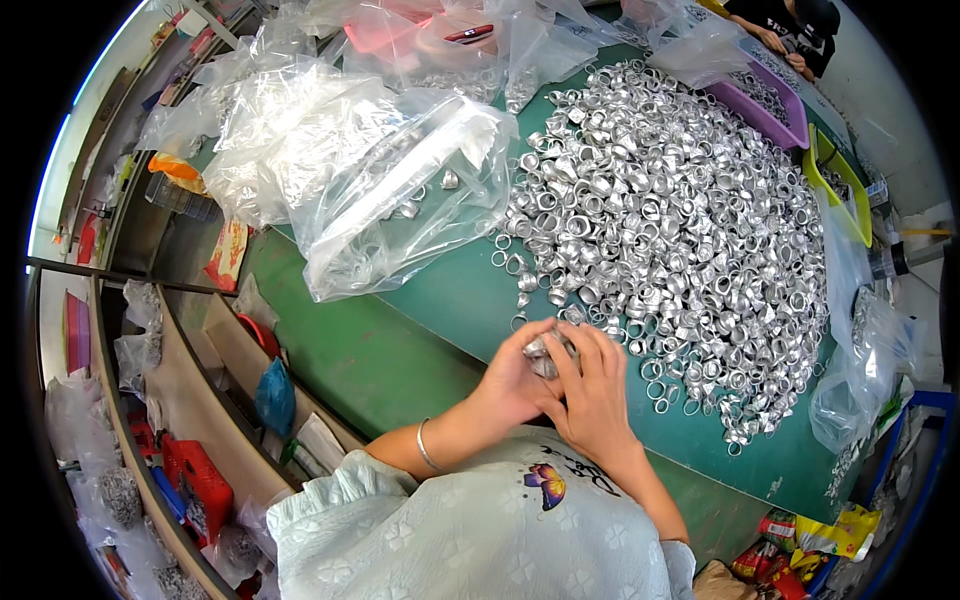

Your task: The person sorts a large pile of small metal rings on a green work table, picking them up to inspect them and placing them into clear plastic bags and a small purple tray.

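Note:
A wide heap of silver metal rings [670, 200] covers the right half of the green table [440, 310]. At the heap's near edge, my left hand [508, 385] is cupped around a few silver rings [546, 355]. My right hand [597, 395] closes over the same rings from the right, its fingers bent across them. Both hands meet at the table's front edge, above my lap. How many rings they hold is partly hidden by the fingers. Some loose rings [523, 283] lie just beyond my left hand.
Transparent plastic bags [400, 200] spread over the table's left, some with rings inside. A purple basket [790, 120] and a yellow-green basket [855, 215] stand at the heap's far right. Another person's hands [785, 50] work at top right. Shelves [220, 420] with bagged items line the left.

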A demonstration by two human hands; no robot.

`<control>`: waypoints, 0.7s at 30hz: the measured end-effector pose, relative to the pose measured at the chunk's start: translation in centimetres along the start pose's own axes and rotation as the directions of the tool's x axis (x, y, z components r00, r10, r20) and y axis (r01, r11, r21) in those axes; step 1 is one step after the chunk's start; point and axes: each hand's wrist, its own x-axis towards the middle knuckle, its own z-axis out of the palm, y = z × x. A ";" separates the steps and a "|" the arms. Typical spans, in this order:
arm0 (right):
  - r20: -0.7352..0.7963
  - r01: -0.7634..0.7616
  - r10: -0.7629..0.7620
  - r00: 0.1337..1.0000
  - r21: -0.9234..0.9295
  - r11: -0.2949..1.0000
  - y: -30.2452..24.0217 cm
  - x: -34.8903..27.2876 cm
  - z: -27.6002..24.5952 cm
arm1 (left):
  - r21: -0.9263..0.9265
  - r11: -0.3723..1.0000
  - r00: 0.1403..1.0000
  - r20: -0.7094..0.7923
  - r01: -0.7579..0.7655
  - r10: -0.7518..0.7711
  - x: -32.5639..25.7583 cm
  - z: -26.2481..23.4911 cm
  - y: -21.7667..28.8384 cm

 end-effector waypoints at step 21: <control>-0.172 -0.259 0.229 0.958 -0.175 0.950 4.2 1.7 2.9 | 0.596 -0.639 0.289 0.799 -0.486 0.527 1.7 -1.7 3.6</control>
